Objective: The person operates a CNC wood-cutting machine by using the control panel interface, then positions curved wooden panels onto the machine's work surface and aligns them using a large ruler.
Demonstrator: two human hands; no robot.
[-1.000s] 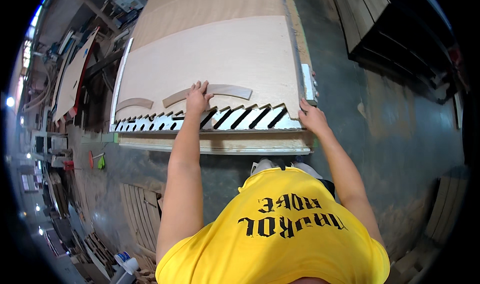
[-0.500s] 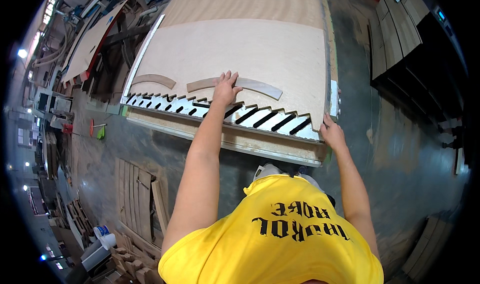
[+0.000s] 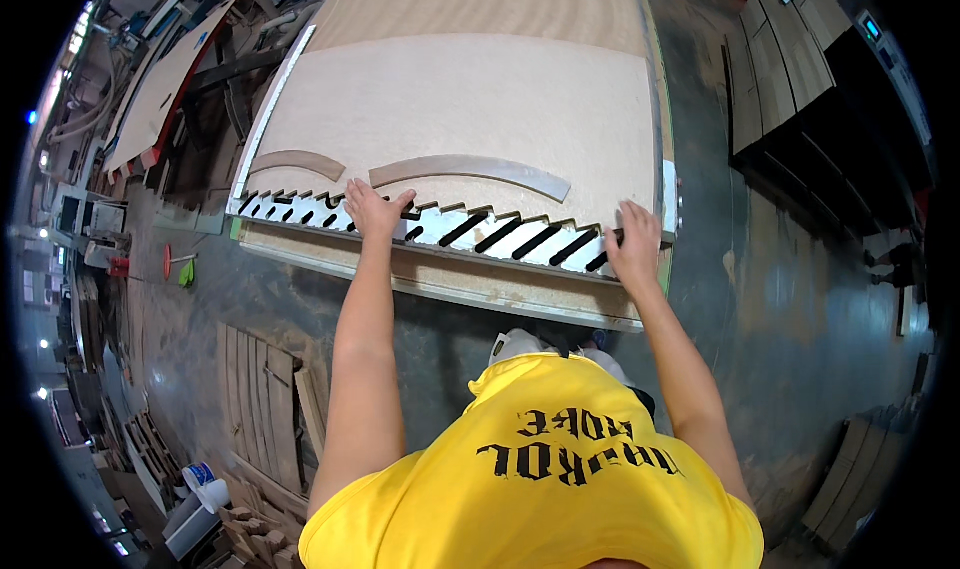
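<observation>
A silvery sawtoothed metal strip with slanted black slots [image 3: 470, 230] lies along the near edge of a large board-topped table. My left hand [image 3: 374, 209] is open over the strip's left-middle part, thumb spread toward the right and fingertips reaching past the teeth. At the strip's right end rests my right hand [image 3: 636, 244], thumb and fingers apart, the fingertips pointing away from me. Just beyond the teeth lies a long curved wooden piece [image 3: 470, 169], touched by neither hand. A shorter curved piece [image 3: 298, 161] sits to its left, near my left fingertips.
A pale metal rail [image 3: 275, 114] edges the table's left side. Stacked panels on a dark cabinet [image 3: 785, 59] stand at right. Wooden slats [image 3: 262, 394] and offcuts [image 3: 255, 539] lie on the floor at lower left, and a green dustpan [image 3: 187, 273] is farther up.
My left hand has left the long curved piece and moved left and nearer, onto the toothed strip. My right hand has shifted left and farther, from the table's corner onto the strip's end.
</observation>
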